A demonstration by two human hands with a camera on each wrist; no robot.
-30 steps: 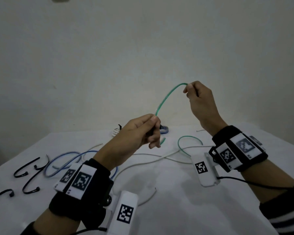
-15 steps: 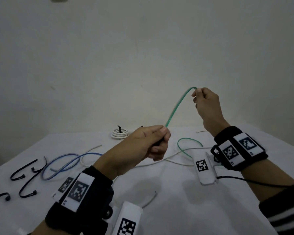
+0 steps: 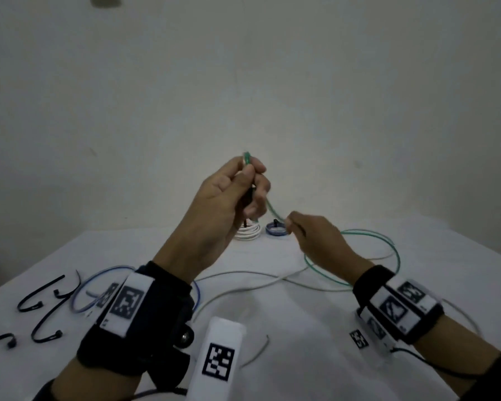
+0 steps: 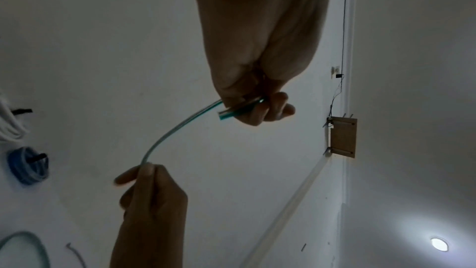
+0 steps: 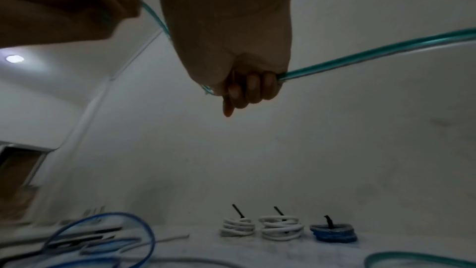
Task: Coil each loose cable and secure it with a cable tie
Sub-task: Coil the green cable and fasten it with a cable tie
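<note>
A green cable [image 3: 272, 211] runs between both hands above the white table [image 3: 315, 328]. My left hand [image 3: 250, 175] is raised at the centre and grips the cable near its end, whose tip [image 3: 247, 159] sticks up above the fingers. Lower and to the right, my right hand [image 3: 289, 224] pinches the same cable. The rest of it loops on the table [image 3: 388, 247] at the right. The left wrist view shows the end [image 4: 242, 109] clamped under curled fingers. In the right wrist view the cable [image 5: 373, 52] leaves the fist to the right.
Tied coils stand at the table's far edge, two white [image 5: 238, 227] [image 5: 280, 227] and one blue [image 5: 333, 230]. A loose blue cable [image 3: 99, 285] and a loose white cable [image 3: 243, 274] lie across the middle. Several black cable ties [image 3: 41, 293] lie at the left.
My left hand has risen towards the centre with the cable end. My right hand has dropped from above the left hand to below it, close to the table, and still holds the green cable.
</note>
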